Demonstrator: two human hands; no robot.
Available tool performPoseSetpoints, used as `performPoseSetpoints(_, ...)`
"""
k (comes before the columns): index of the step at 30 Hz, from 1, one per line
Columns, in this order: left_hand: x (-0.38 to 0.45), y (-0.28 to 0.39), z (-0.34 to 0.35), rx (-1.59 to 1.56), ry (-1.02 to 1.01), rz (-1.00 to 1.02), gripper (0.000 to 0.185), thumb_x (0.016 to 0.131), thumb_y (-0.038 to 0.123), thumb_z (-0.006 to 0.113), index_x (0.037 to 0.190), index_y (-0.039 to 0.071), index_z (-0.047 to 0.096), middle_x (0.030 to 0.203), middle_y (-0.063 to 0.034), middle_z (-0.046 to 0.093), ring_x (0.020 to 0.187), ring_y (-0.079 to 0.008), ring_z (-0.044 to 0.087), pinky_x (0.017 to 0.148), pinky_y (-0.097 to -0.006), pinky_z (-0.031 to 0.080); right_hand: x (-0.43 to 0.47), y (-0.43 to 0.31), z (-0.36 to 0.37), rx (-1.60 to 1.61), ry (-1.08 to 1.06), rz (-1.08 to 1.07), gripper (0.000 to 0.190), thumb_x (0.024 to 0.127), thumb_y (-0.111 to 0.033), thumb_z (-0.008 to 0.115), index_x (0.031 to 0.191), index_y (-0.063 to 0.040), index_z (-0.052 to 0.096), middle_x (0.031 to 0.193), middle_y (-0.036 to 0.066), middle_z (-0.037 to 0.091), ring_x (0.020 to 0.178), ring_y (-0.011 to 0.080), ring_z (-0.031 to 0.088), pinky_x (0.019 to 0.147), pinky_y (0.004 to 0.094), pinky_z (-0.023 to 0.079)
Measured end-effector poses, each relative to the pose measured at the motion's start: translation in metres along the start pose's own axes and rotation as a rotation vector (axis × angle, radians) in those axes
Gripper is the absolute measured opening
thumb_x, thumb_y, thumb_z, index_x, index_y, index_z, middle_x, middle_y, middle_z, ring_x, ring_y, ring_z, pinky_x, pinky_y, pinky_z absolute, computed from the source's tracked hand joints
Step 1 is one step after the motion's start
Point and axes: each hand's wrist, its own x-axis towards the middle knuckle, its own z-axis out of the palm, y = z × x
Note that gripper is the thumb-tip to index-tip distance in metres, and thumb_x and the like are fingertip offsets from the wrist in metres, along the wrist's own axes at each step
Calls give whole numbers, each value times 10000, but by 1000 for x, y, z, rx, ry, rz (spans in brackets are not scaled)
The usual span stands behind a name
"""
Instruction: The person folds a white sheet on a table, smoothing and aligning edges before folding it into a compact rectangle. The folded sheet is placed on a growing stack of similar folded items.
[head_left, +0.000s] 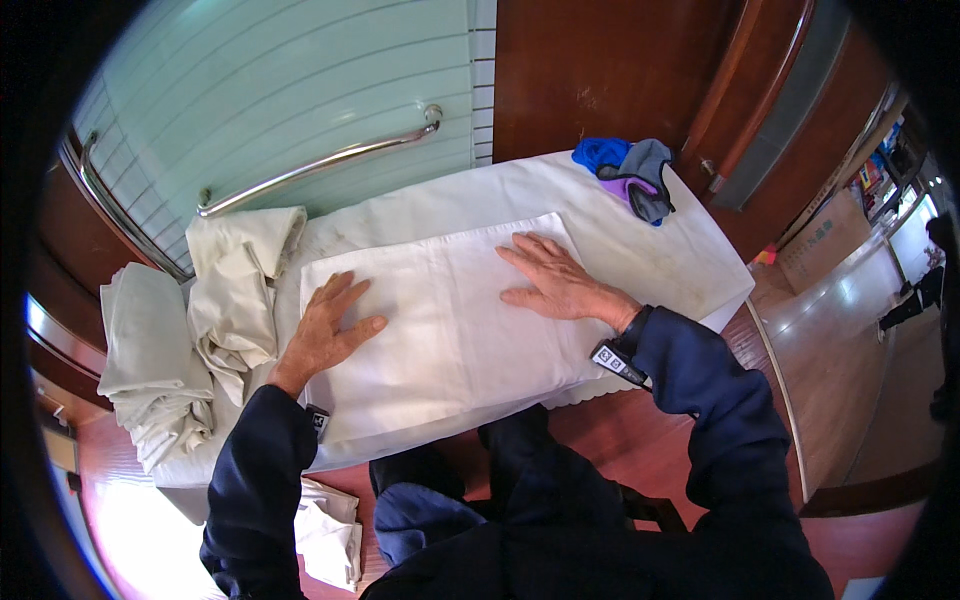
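Note:
A folded white cloth (427, 330) lies flat on a bench or table draped with a white cover (495, 195). Over its left edge is my left hand (330, 322), thumb spread from the fingers, palm down. My right hand (551, 281) rests palm down near the far right corner of the cloth, its fingers spread. Neither hand grips anything. Faint creases run across the cloth. Whether both palms press on it or just hover cannot be told.
Left stand a folded off-white cloth stack (150, 337) and a crumpled cloth (236, 300). Blue, grey and purple fabric (634, 176) lies far right. Behind are a metal rail (322, 169) and a wooden door (600, 75). More white cloth (330, 529) is low left. A person (926, 292) stands at right.

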Motion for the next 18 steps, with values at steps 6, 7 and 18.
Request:
performPoseSetpoints(6, -14, -29, 5, 36, 83, 30, 615, 871, 396, 765, 1341, 27, 619, 1497, -258, 452, 1441, -436, 344, 1185, -495, 282, -6, 16, 18, -77, 132, 8, 765, 918, -562, 595, 1498, -87, 438, 1550, 241, 358, 1441, 425, 286, 1202, 491, 210)
performPoseSetpoints(7, -14, -31, 5, -1, 87, 19, 609, 880, 388, 760, 1343, 21, 615, 1491, -247, 466, 1434, -418, 364, 1182, -477, 290, -6, 16, 19, -80, 144, 28, 778, 907, -566, 606, 1495, -85, 441, 1550, 240, 360, 1439, 430, 289, 1200, 492, 213)
performPoseSetpoints(18, -19, 15, -35, -614, 123, -329, 647, 928, 344, 728, 1398, -56, 534, 1437, -241, 535, 1399, -273, 435, 1144, -342, 320, -16, 4, -14, 162, 101, 81, 891, 867, -505, 700, 1533, -32, 343, 1562, 295, 302, 1470, 432, 234, 1210, 486, 224)
